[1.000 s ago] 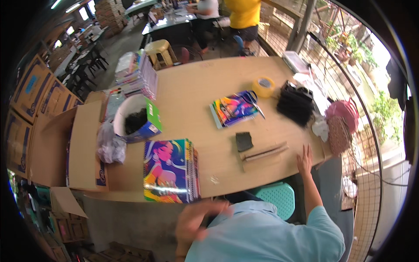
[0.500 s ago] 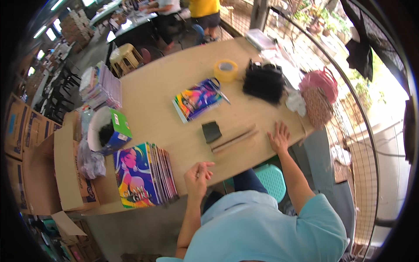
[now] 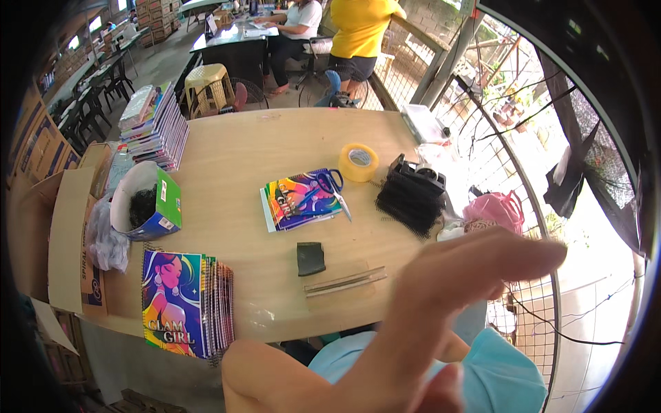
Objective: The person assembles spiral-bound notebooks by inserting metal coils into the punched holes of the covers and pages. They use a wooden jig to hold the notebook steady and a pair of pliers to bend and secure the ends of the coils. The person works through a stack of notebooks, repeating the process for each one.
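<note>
The left hand [image 3: 434, 296] is raised in the near foreground; its extended fingers and thumb stand apart. The right hand is hidden behind it (its grip cannot be told). A narrow strip [image 3: 344, 281] lies on the table [image 3: 234, 206], just left of the raised hand in the view. A dark block [image 3: 310, 259] sits near that strip, farther left of the hand. Black spiral coils [image 3: 411, 203] lie beyond the hand, a yellow tape roll [image 3: 359, 172] farther beyond. Stacked notebooks [image 3: 172, 296] lie well left of it.
</note>
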Demonstrator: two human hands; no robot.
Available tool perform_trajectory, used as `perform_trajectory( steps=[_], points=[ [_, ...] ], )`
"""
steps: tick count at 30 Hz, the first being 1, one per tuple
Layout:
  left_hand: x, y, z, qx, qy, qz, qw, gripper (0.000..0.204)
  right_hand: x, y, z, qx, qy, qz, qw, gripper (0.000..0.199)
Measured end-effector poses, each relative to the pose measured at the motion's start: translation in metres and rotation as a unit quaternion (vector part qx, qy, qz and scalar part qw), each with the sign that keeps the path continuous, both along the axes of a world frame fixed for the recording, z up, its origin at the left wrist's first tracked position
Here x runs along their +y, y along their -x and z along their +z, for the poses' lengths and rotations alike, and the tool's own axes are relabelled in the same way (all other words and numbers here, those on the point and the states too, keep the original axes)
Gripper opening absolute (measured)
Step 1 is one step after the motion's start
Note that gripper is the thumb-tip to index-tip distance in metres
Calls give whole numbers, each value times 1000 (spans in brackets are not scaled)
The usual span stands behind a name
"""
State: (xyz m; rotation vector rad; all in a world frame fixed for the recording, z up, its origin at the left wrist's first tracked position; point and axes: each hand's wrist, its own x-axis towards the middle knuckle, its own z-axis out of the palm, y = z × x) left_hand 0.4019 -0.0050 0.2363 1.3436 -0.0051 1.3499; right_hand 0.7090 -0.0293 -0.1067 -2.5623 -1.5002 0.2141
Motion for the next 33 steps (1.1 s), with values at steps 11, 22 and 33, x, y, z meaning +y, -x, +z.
perform_trajectory(
  steps=[11, 22, 33],
  points=[
    [-11, 28, -200, 172, -13, 635, 753, 64, -10, -13, -38, 15, 49, -10, 999, 80],
    [-34, 11, -388, 487, 152, 599, 617, 50, -25, -36, -47, 28, 68, 80, 994, 79],
    [-2, 52, -427, 311, 253, 627, 668, 38, 5, -50, -28, 440, -247, 232, 832, 68]
  ],
)
